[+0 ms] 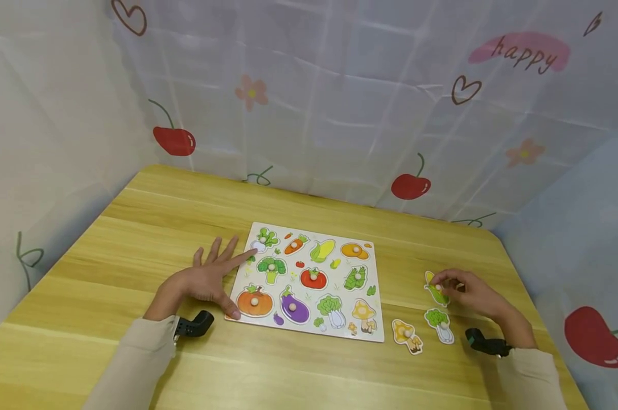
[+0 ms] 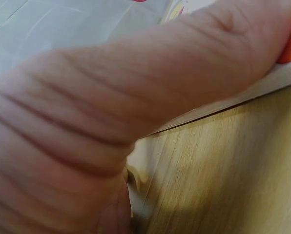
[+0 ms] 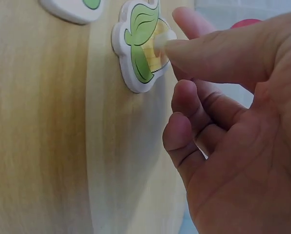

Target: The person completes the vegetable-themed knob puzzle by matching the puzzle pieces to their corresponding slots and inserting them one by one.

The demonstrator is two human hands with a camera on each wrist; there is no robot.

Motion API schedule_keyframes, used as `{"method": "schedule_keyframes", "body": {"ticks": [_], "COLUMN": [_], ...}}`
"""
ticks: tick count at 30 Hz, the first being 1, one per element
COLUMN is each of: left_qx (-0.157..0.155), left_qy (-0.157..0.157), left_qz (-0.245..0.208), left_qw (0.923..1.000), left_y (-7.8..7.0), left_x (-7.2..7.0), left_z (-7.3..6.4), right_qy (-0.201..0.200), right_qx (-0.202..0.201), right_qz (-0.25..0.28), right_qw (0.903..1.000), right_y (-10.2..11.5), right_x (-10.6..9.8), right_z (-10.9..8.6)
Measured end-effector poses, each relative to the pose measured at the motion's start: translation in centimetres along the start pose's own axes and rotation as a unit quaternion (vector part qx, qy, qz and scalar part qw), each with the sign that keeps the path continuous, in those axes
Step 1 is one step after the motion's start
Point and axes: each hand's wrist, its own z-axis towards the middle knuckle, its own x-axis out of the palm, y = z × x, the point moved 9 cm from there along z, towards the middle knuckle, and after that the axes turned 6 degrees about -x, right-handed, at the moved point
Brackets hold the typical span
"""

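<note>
My left hand [image 1: 210, 277] rests spread on the left edge of a white vegetable puzzle board [image 1: 309, 336]. Its thumb [image 2: 223, 53] lies at the near left corner, by the orange pumpkin piece [image 1: 255, 302], and the index finger reaches the upper left. To the right of the board, my right hand [image 1: 468, 289] pinches the pale knob of a corn puzzle piece [image 3: 144, 41] between thumb and index finger. The other fingers of that hand curl loosely. In the right wrist view the corn piece stays close to the table.
A cabbage piece [image 1: 439, 326] and a mushroom piece [image 1: 407, 336] lie between the board and my right wrist. Several knobbed pieces sit in the board, among them the tomato [image 1: 314, 279] and eggplant [image 1: 295, 308]. A printed curtain [image 1: 309, 125] hangs behind the wooden table [image 1: 268, 370].
</note>
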Motion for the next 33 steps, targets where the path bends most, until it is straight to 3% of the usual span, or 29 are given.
{"method": "schedule_keyframes", "body": {"ticks": [11, 18, 33], "left_qx": [0.002, 0.005, 0.0], "left_qy": [-0.002, -0.002, -0.005], "left_qz": [-0.001, 0.001, 0.006], "left_qw": [1.0, 1.0, 1.0], "left_y": [0.1, 0.1, 0.2], "left_x": [0.3, 0.3, 0.1], "left_z": [0.1, 0.2, 0.2], "right_qy": [-0.014, -0.021, -0.033], "right_qx": [0.043, 0.048, 0.039], "right_qz": [-0.026, -0.047, -0.087], "right_qw": [0.9986, 0.9975, 0.9949], "right_y": [-1.1, -1.1, 0.1], "right_x": [0.2, 0.2, 0.5], "right_z": [-0.4, -0.3, 2.5]}}
